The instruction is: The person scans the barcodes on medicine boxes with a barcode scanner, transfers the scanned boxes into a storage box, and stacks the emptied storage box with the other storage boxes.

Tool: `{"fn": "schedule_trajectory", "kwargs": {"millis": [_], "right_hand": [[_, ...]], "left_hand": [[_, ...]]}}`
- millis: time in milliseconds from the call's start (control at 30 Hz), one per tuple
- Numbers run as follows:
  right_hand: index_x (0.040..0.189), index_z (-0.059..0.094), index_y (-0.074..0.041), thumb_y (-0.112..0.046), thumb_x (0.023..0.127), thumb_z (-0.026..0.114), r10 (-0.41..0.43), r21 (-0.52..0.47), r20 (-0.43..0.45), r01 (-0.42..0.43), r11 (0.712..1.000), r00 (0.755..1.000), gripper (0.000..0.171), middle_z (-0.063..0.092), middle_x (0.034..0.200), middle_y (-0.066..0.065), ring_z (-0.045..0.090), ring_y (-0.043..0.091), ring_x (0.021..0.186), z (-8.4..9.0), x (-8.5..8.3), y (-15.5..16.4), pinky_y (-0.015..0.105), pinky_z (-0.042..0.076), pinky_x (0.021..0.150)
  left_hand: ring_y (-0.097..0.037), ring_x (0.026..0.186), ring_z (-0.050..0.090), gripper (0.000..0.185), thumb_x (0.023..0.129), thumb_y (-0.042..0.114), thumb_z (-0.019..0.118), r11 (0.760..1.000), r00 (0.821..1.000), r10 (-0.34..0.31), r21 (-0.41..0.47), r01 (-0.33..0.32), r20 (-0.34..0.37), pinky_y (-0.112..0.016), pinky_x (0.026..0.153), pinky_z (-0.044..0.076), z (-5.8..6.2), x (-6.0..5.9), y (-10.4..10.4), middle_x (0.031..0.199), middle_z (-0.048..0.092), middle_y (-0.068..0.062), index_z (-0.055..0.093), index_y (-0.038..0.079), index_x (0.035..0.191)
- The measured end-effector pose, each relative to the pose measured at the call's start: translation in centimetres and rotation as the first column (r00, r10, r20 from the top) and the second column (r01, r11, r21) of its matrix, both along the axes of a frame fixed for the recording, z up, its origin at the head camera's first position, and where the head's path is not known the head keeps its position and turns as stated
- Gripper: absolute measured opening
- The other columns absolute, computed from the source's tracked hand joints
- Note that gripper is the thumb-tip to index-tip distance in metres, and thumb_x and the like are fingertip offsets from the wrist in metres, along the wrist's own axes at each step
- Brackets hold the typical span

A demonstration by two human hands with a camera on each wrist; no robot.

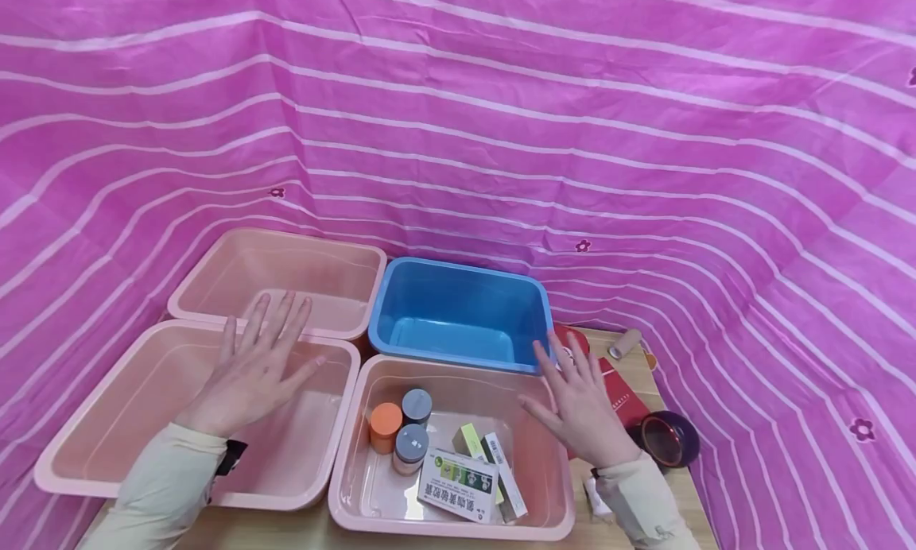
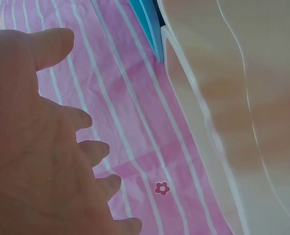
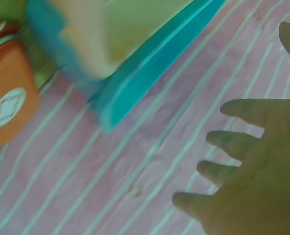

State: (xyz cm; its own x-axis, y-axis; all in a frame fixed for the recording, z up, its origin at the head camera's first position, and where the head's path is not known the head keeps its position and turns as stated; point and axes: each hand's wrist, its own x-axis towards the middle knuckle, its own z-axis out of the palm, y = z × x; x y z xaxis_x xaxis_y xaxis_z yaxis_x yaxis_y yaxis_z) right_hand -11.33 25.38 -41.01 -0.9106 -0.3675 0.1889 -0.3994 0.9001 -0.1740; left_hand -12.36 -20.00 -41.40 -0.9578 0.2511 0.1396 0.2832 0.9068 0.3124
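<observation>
Hands hover flat with fingers spread, gripping nothing. At lower left of the head view, the left hand (image 1: 258,367) hangs over the empty pink bin (image 1: 86,447). At lower right, the right hand (image 1: 580,403) hangs over the right rim of the pink bin with jars and boxes (image 1: 551,486), just below the blue bin (image 1: 458,311).

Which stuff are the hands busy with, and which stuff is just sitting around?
Near the hands:
- left hand, open above an empty pink bin
- right hand, open over the pink bin of jars and boxes
- three jars
- medicine boxes

Just lying about:
- blue bin
- back pink bin
- red packet
- dark bowl
- small roll
</observation>
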Motion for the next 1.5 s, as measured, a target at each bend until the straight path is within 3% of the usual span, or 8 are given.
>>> {"fn": "schedule_trajectory", "kwargs": {"millis": [100,200,467,633,767,1133,1367,1500], "right_hand": [[0.153,0.048,-0.007,-0.045,0.092,0.075,0.138,0.022,-0.024,-0.138,0.990,0.990,0.076,0.044,0.159,0.019,0.037,0.043,0.150,0.7,-0.2,-2.4,0.063,0.033,0.118],[0.148,0.054,-0.008,-0.048,0.095,0.070,0.261,0.056,0.041,-0.263,0.963,0.964,0.068,0.054,0.151,0.016,0.051,0.037,0.141,1.0,-0.3,-5.5,0.054,0.047,0.111],[0.140,0.062,-0.015,-0.047,0.097,0.068,0.443,0.220,0.233,-0.491,0.843,0.866,0.054,0.067,0.131,0.002,0.064,0.016,0.119,-1.6,-1.3,-14.3,0.032,0.055,0.102],[0.126,0.069,-0.019,-0.042,0.093,0.075,0.424,0.282,0.290,-0.499,0.819,0.858,0.041,0.066,0.109,-0.003,0.059,0.011,0.098,-3.9,-2.0,-17.7,0.023,0.055,0.086],[0.118,0.071,-0.022,-0.044,0.091,0.076,0.413,0.343,0.273,-0.489,0.802,0.869,0.035,0.063,0.101,-0.005,0.057,0.011,0.092,-5.0,-2.2,-19.3,0.022,0.052,0.081],[0.117,0.069,-0.026,-0.037,0.087,0.081,0.368,0.344,0.289,-0.455,0.821,0.884,0.034,0.064,0.103,-0.006,0.056,0.012,0.093,-7.4,-2.3,-20.5,0.025,0.050,0.079],[0.125,0.070,-0.024,-0.035,0.089,0.078,0.443,0.326,0.200,-0.486,0.811,0.874,0.038,0.068,0.104,-0.006,0.059,0.011,0.097,-7.8,-3.1,-19.5,0.023,0.050,0.083],[0.129,0.069,-0.019,-0.035,0.087,0.081,0.473,0.247,0.188,-0.508,0.825,0.860,0.046,0.070,0.113,-0.003,0.064,0.011,0.100,-6.4,-3.3,-18.7,0.022,0.053,0.090]], "left_hand": [[-0.043,0.158,-0.012,0.090,0.104,0.053,0.050,1.000,1.000,-0.003,0.005,0.002,0.010,-0.075,0.117,-0.012,-0.1,0.0,0.1,0.173,-0.004,-0.016,-0.003,0.017,0.166],[-0.044,0.158,-0.011,0.090,0.103,0.053,0.050,1.000,1.000,-0.005,0.007,0.005,0.015,-0.075,0.117,-0.012,-0.3,0.0,0.1,0.173,-0.003,-0.017,-0.002,0.016,0.166],[-0.044,0.158,-0.009,0.089,0.103,0.052,0.052,1.000,1.000,-0.009,0.021,0.008,0.030,-0.075,0.117,-0.012,-0.5,0.2,0.4,0.173,-0.001,-0.016,0.001,0.016,0.167],[-0.046,0.158,-0.006,0.087,0.103,0.057,0.048,1.000,0.999,-0.014,0.023,0.012,0.049,-0.075,0.118,-0.010,-0.8,0.1,0.6,0.173,0.001,-0.017,0.004,0.015,0.167],[-0.048,0.157,-0.001,0.088,0.102,0.058,0.050,0.999,0.998,-0.019,0.040,0.017,0.056,-0.076,0.118,-0.007,-1.0,-0.3,0.8,0.173,0.005,-0.018,0.009,0.015,0.167],[-0.050,0.156,0.006,0.080,0.101,0.053,0.055,0.995,0.986,-0.103,0.022,0.102,0.127,-0.077,0.119,0.003,-2.6,-3.3,2.4,0.171,0.014,-0.020,0.021,0.019,0.165],[-0.052,0.155,0.011,0.072,0.101,0.051,0.056,0.987,0.976,-0.155,0.058,0.148,0.150,-0.076,0.119,0.004,-4.5,-4.8,4.5,0.169,0.021,-0.023,0.031,0.023,0.163],[-0.053,0.154,0.015,0.069,0.102,0.052,0.054,0.989,0.981,-0.144,0.047,0.139,0.129,-0.076,0.119,0.003,-5.1,-5.0,5.0,0.167,0.026,-0.023,0.032,0.025,0.162]]}}
